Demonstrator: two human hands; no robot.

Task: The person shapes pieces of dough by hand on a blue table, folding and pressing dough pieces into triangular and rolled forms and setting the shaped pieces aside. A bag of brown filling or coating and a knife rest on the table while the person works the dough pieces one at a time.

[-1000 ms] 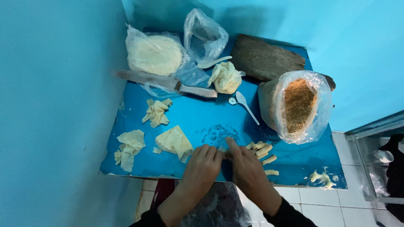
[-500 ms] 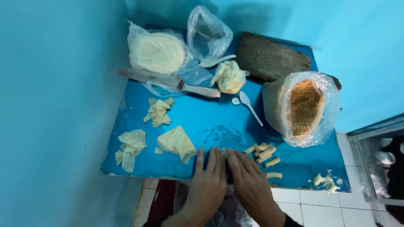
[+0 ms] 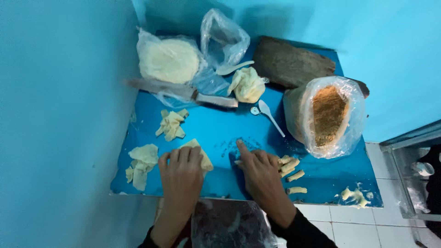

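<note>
Dough sheet (image 3: 202,155) under left hand (image 3: 180,172) fingers, right hand (image 3: 259,172) beside

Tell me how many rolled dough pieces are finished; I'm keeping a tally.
4 rolled pieces show, all by the right hand: two side by side at its fingers, one just below, one nearest the table edge. More may be hidden under the hand.

Knife (image 3: 183,92) behind wrappers (image 3: 171,125); rolls (image 3: 290,167) right (table (image 3: 220,133)).
</note>
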